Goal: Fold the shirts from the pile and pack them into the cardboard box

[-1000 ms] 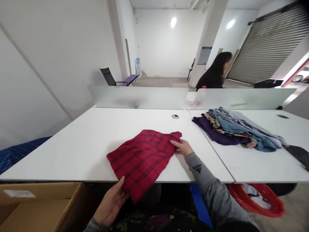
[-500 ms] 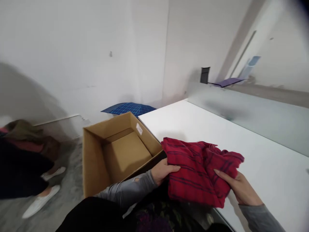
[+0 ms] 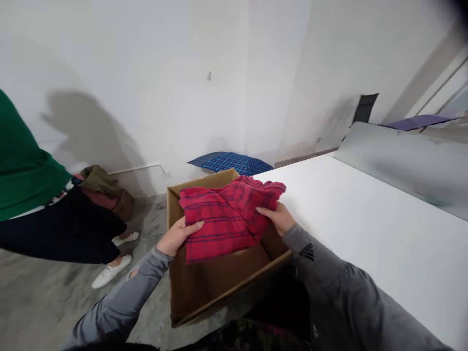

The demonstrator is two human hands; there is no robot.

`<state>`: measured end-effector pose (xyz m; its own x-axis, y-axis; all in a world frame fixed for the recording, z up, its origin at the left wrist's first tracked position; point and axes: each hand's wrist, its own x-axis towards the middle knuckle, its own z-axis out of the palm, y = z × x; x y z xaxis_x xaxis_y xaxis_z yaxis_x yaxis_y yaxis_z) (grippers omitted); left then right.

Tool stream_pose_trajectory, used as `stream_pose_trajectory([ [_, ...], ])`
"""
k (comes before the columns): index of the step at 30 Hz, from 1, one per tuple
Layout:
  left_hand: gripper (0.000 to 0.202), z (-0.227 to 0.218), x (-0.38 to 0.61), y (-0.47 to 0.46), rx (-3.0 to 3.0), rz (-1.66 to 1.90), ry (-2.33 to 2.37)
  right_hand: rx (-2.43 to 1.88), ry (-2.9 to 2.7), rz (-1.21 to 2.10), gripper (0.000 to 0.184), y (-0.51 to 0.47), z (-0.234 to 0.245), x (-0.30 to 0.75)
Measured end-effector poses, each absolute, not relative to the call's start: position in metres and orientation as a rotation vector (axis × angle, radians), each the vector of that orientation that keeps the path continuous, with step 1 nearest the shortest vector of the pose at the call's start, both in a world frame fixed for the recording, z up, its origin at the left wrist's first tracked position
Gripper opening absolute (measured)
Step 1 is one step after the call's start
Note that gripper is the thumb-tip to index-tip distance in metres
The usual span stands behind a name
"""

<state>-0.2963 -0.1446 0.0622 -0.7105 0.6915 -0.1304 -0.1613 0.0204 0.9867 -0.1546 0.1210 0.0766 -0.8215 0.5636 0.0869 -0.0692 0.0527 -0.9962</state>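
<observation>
A folded red plaid shirt (image 3: 223, 219) with dark stripes is stretched between my two hands, above the open cardboard box (image 3: 226, 292). My left hand (image 3: 177, 236) pinches its left edge, thumb on top and fingers underneath. At the shirt's right side, near the collar, my right hand (image 3: 278, 218) grips it the same way. The cloth hides much of the box's inside; the part of the floor of the box that shows is bare brown cardboard.
A white table (image 3: 373, 209) with a frosted divider (image 3: 405, 165) stands to the right. Behind the box is an open blue checked umbrella (image 3: 234, 162). At left stands a person in a green top (image 3: 27, 165), near a bag with clothing (image 3: 104, 187).
Both hands have carried the shirt left, from over the table's edge to over the box. The view has turned left, bringing more of the other person into sight.
</observation>
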Motion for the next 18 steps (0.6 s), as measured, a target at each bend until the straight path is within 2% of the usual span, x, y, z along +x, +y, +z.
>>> stream_pose_trajectory([
  [2,0.065,0.051,-0.326,-0.15,0.668,1.507,1.995,-0.693,-2.148,1.638,0.048,0.124,0.064,-0.187],
  [4,0.055,0.039,-0.351,-0.152,0.829,0.977,2.414,-0.913,-2.42,1.461,0.044,0.128,0.049,-0.205],
  [6,0.043,0.027,-0.369,-0.149,0.929,0.481,2.634,-1.018,-2.573,1.393,0.033,0.13,0.034,-0.207],
  [7,0.037,0.022,-0.374,-0.146,0.967,0.347,2.647,-1.028,-2.606,1.39,0.028,0.129,0.027,-0.202],
  [11,0.022,0.005,-0.382,-0.112,1.111,0.228,2.496,-0.892,-2.699,1.471,0.022,0.115,0.014,-0.16],
  [15,0.023,-0.008,-0.382,-0.058,1.156,0.16,2.367,-0.522,-2.49,1.643,0.03,0.094,0.031,-0.108],
  [18,0.026,-0.015,-0.371,-0.015,1.224,0.237,2.33,-0.497,-2.408,1.505,0.026,0.086,0.052,-0.067],
])
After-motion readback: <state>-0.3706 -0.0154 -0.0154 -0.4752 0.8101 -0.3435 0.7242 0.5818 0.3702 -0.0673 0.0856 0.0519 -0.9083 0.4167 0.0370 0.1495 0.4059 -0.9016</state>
